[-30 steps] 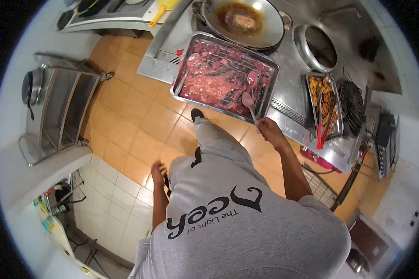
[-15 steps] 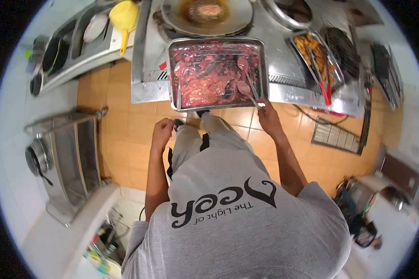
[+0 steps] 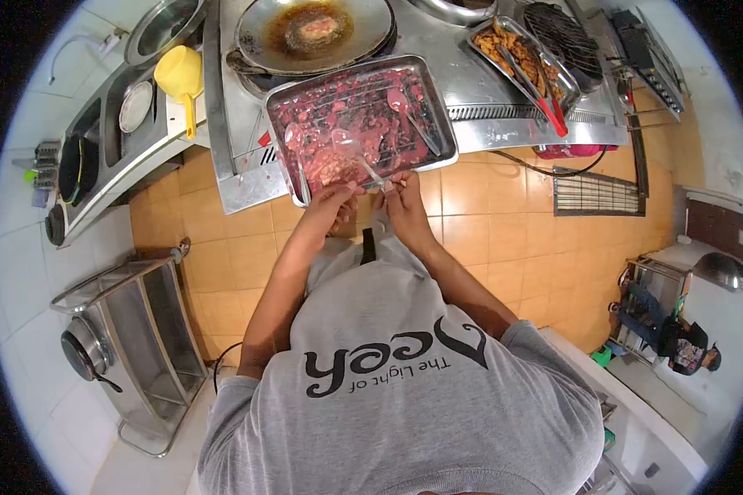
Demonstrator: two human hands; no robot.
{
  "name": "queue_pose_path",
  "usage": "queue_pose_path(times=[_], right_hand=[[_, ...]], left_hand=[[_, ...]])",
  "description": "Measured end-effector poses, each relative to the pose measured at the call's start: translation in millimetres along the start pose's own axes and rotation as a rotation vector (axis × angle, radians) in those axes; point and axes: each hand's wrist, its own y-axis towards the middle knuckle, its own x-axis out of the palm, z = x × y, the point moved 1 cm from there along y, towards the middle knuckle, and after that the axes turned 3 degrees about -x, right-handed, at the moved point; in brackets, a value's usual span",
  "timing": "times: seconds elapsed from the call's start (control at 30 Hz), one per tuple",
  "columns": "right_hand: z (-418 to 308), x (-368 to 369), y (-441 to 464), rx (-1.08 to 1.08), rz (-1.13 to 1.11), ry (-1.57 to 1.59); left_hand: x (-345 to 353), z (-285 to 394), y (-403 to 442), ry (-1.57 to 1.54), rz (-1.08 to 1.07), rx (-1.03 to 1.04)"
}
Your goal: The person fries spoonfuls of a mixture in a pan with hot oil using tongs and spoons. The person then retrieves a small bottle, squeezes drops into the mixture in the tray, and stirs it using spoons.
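Note:
A metal tray (image 3: 451,158) with a wet red mixture (image 3: 330,99) projects over the stove's front edge. My right hand (image 3: 406,213) is closed on a spoon (image 3: 351,144), whose bowl rests over the mixture near the tray's middle. My left hand (image 3: 326,213) is at the tray's near rim, just left of the spoon handle, its fingers pinched together; what they hold, if anything, is hidden. A second spoon (image 3: 398,101) lies on the right side of the mixture, a third spoon (image 3: 293,134) on the left.
Behind the tray a wok (image 3: 256,45) of oil has a piece frying in it. Red-handled tongs (image 3: 551,115) lie on a tray of fried pieces (image 3: 504,41). A yellow dipper (image 3: 179,73) stands by the sink at left. Another person (image 3: 677,338) is far right.
My left hand has risen from beside my leg to the tray's near edge. My right hand has moved left with the spoon. The camera view has shifted.

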Motion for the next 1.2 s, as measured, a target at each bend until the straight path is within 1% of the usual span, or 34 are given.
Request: queue_pose_path(times=[0.03, 0.07, 0.17, 0.2, 0.3, 0.33, 0.43, 0.47, 0.57, 0.6, 0.7, 0.8, 0.9, 0.93, 1.0, 1.03, 1.07, 1.1, 1.2], right_hand=[[0, 1, 3, -0.027, 0.002, 0.02], [-1, -1, 7, 0.013, -0.007, 0.015], [2, -12, 25, 0.005, -0.088, 0.07], [3, -17, 31, -0.029, -0.125, 0.061], [13, -28, 42, -0.05, -0.206, 0.014], [8, -34, 45, 0.007, -0.213, -0.037], [5, -45, 54, -0.031, -0.288, -0.06], [7, -53, 56, -0.037, -0.319, -0.111], [-10, -78, 65, -0.248, -0.34, -0.26], [-21, -81, 67, -0.174, -0.378, -0.278], [-15, -75, 68, -0.148, -0.383, -0.259], [-12, -62, 64, -0.032, -0.449, -0.211], [-17, -60, 60, -0.15, -0.301, -0.196], [-20, -72, 68, -0.208, -0.236, -0.363], [-16, -104, 89, -0.47, -0.045, -0.879], [-23, -116, 95, -0.415, -0.053, -1.112], [-18, -123, 97, -0.284, -0.036, -1.252], [-14, -127, 98, -0.218, -0.074, -1.356], [-11, -126, 103, -0.224, -0.092, -1.482]], left_hand=[[4, 1, 2, -0.004, 0.015, -0.018], [8, 3, 5, -0.021, 0.033, -0.045], [25, 20, 13, -0.069, 0.105, -0.041], [31, 22, 18, -0.093, 0.145, -0.035], [39, 21, 35, -0.212, 0.149, -0.013], [44, 20, 39, -0.205, 0.208, -0.016], [56, 25, 46, -0.263, 0.274, -0.015], [57, 25, 50, -0.266, 0.28, -0.011], [74, 27, 49, -0.238, 0.343, -0.02], [76, 23, 49, -0.272, 0.313, -0.004], [77, 19, 50, -0.288, 0.341, 0.033], [74, 27, 44, -0.336, 0.348, 0.054], [60, 22, 41, -0.336, 0.328, 0.11], [55, 22, 39, -0.332, 0.312, 0.133], [49, 28, 31, -0.357, 0.369, 0.14], [47, 29, 26, -0.368, 0.398, 0.137], [36, 22, 24, -0.377, 0.342, 0.152], [31, 19, 20, -0.354, 0.329, 0.148], [19, 19, 16, -0.267, 0.29, 0.158]])
